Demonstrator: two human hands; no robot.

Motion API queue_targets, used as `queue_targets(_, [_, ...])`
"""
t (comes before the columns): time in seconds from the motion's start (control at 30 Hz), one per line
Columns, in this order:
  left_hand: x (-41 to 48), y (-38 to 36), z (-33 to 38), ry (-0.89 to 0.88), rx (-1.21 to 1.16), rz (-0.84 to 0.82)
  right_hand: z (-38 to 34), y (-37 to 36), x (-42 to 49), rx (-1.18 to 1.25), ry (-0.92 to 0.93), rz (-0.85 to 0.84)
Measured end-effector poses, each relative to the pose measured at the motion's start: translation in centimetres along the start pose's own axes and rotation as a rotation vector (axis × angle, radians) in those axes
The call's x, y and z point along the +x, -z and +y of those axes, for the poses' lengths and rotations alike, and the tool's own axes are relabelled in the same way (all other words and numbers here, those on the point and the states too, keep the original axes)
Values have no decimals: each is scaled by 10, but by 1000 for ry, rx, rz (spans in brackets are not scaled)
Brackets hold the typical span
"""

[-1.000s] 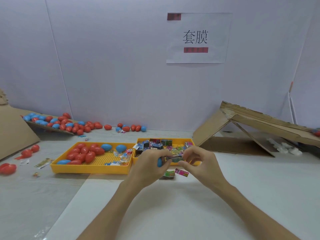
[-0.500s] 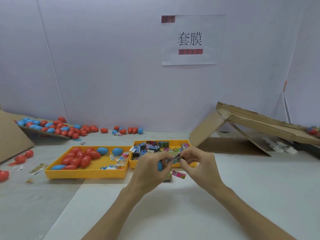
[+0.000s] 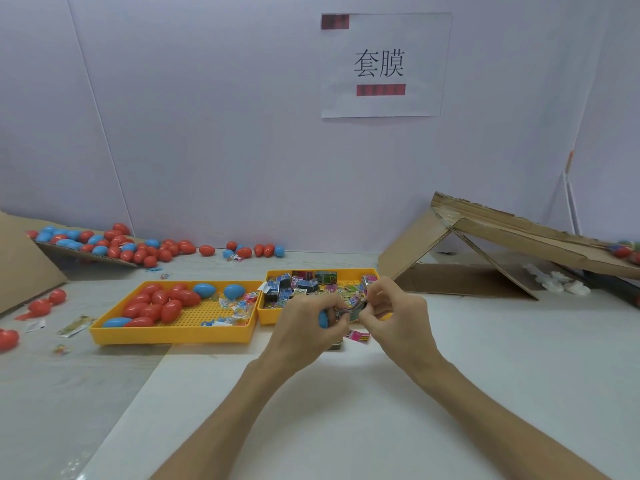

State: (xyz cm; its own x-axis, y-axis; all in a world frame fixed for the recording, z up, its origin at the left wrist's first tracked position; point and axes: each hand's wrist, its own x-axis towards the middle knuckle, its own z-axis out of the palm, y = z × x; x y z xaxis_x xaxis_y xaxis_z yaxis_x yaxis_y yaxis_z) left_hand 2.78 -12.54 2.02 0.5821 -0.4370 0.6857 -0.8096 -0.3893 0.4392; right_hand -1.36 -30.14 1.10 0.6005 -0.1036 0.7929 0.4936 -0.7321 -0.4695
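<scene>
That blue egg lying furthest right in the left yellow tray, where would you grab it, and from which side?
Probably from above, pinching across the middle of the blue egg. It lies on its side in the yellow tray, whose walls block a low sideways reach, and it sits apart from the red eggs.

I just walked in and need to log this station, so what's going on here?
A person works with both hands. The left hand grips a blue egg, and the right hand pinches a small printed wrapper against it, apparently fitting it on. Behind the hands, the left tray holds red and blue eggs and the right tray holds small printed packs. A pink wrapper lies on the table below the hands.
</scene>
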Motion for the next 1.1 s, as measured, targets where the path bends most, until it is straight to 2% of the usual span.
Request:
queue_targets(0.13, [0,1,0,5,-2,-7,2,0,2,-14,-25,12])
queue_targets(0.23, [-1,4,-4,27,7,-3,16,12,10,9,-135,69])
queue_targets(0.27, [0,6,-6,35,9,8,23,17,12,21,-175,41])
queue_targets(0.33, [1,9,-9,44,20,22,32,22,13,33,-221,-116])
queue_targets(0.43, [2,12,-14,53,54,3,38,18,13,-39,-189,-328])
queue_targets(0.53, [2,14,-19,52,76,-9,39,12,11,-72,-208,-437])
queue_targets(0.6, [2,14,-20,46,82,-10,36,12,10,-58,-217,-432])
queue_targets(0.7, [2,13,-20,39,84,-21,23,19,14,204,-235,-353])
queue_targets(0.77, [2,11,-19,37,83,-22,12,22,16,358,-267,-380])
queue_targets(0.87, [2,10,-16,42,60,-26,5,20,15,441,-318,-424])
queue_targets(1.0, [2,9,-14,54,9,-57,4,17,14,607,-403,-372])
queue_targets(1.1, [0,7,-11,42,-7,-91,5,15,13,610,-410,-353])
